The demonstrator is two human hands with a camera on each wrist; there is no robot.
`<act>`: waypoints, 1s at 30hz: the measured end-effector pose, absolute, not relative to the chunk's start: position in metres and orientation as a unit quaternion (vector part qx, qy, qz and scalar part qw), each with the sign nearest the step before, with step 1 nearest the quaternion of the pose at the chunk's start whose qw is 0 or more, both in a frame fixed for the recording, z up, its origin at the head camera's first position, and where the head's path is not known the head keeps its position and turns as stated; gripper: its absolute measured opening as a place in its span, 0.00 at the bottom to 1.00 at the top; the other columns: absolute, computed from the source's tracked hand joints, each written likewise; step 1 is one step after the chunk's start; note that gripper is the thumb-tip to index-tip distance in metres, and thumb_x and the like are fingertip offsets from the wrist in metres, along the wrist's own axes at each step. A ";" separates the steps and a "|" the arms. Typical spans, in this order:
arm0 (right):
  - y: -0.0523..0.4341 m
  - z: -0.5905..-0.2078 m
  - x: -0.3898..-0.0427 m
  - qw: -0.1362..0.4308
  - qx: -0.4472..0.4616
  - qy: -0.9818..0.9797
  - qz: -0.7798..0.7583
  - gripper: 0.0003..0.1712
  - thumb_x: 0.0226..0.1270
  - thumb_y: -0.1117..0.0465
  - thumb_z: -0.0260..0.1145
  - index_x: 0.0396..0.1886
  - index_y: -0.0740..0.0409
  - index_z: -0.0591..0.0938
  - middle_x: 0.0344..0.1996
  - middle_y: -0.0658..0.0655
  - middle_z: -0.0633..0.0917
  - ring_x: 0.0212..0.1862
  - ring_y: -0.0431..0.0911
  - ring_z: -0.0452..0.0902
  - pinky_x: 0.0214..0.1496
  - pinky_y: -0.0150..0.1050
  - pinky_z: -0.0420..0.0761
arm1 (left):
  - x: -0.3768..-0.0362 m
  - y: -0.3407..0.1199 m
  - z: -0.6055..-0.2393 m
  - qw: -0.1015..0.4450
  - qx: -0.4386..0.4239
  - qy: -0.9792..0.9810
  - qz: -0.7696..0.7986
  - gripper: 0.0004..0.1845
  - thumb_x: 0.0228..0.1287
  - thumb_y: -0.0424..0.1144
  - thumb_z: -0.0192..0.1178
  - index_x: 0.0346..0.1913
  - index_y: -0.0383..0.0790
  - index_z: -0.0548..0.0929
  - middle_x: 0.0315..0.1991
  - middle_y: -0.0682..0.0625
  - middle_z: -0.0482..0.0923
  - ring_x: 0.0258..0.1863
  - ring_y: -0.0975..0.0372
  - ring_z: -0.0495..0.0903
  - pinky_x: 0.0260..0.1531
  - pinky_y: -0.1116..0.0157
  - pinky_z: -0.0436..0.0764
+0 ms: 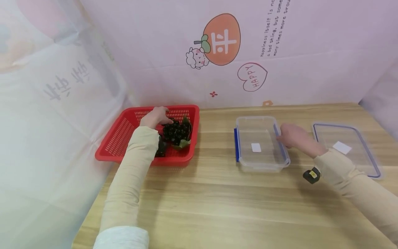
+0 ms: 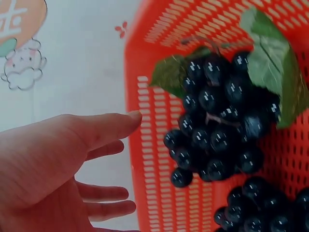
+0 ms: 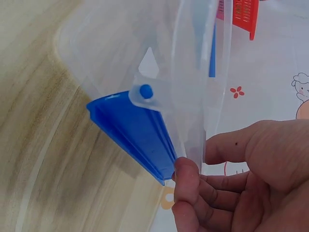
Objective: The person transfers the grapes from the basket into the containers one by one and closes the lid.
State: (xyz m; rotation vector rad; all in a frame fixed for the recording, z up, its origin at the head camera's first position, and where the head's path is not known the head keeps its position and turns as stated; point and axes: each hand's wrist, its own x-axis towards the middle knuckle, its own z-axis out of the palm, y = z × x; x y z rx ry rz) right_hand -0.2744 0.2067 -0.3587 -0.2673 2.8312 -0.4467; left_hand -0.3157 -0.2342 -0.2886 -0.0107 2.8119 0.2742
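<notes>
A red perforated basket (image 1: 174,160) at the left holds bunches of dark grapes (image 1: 176,133) with green leaves. My left hand (image 1: 154,118) hovers over it with fingers extended. In the left wrist view, that hand (image 2: 58,169) has a gap between thumb and fingers, near one bunch of grapes (image 2: 217,121); nothing is held. A second bunch (image 2: 263,208) is partly cut off by the frame. My right hand (image 1: 293,135) pinches the right side of a clear plastic container (image 1: 240,164). In the right wrist view, thumb and fingers grip its wall beside a blue latch (image 3: 133,130).
A clear lid with a blue seal (image 1: 349,133) lies to the right of the container, partly behind the right forearm. The wooden table (image 1: 214,200) extends toward me. A printed cloth (image 1: 161,69) hangs behind the table, with another at the left.
</notes>
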 end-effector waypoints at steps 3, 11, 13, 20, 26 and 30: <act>0.208 -0.362 -0.273 0.128 -0.093 0.976 -0.152 0.12 0.62 0.62 0.56 0.20 0.61 0.71 0.12 0.52 0.74 0.16 0.42 0.67 0.18 0.33 0.66 | -0.317 -0.239 -0.294 0.170 -0.019 0.980 0.101 0.34 0.66 0.44 0.56 0.72 0.41 0.58 0.73 0.40 0.55 0.71 0.47 0.56 0.64 0.46 0.66; 0.210 -0.366 -0.273 0.116 -0.092 0.978 -0.145 0.13 0.61 0.61 0.55 0.17 0.60 0.71 0.11 0.52 0.75 0.15 0.42 0.68 0.17 0.33 0.65 | -0.322 -0.233 -0.305 0.179 0.012 0.979 0.092 0.28 0.65 0.40 0.58 0.67 0.38 0.67 0.66 0.39 0.65 0.63 0.48 0.68 0.59 0.48 0.72; 0.210 -0.367 -0.273 0.111 -0.093 0.979 -0.145 0.13 0.62 0.61 0.55 0.18 0.60 0.70 0.12 0.53 0.75 0.16 0.43 0.69 0.18 0.34 0.66 | -0.323 -0.229 -0.306 0.178 0.025 0.980 0.085 0.27 0.64 0.38 0.58 0.66 0.38 0.68 0.64 0.39 0.68 0.61 0.49 0.71 0.57 0.50 0.73; 0.208 -0.367 -0.272 0.112 -0.090 0.979 -0.147 0.15 0.65 0.61 0.54 0.18 0.61 0.72 0.13 0.54 0.76 0.18 0.44 0.72 0.18 0.34 0.69 | -0.333 -0.215 -0.313 0.177 0.066 0.980 0.065 0.23 0.62 0.34 0.59 0.61 0.37 0.73 0.59 0.40 0.73 0.55 0.50 0.74 0.52 0.53 0.77; 0.209 -0.368 -0.271 0.101 -0.090 0.979 -0.150 0.16 0.65 0.62 0.55 0.17 0.61 0.72 0.12 0.54 0.75 0.17 0.44 0.71 0.18 0.33 0.69 | -0.340 -0.206 -0.321 0.195 0.069 0.975 0.078 0.22 0.62 0.33 0.57 0.60 0.39 0.74 0.58 0.42 0.74 0.49 0.53 0.74 0.52 0.55 0.78; 0.209 -0.368 -0.270 0.098 -0.093 0.979 -0.154 0.16 0.65 0.62 0.55 0.17 0.61 0.72 0.12 0.54 0.75 0.17 0.44 0.70 0.17 0.33 0.69 | -0.343 -0.205 -0.324 0.195 0.048 0.977 0.076 0.20 0.62 0.34 0.57 0.58 0.41 0.75 0.56 0.44 0.75 0.48 0.54 0.73 0.51 0.55 0.77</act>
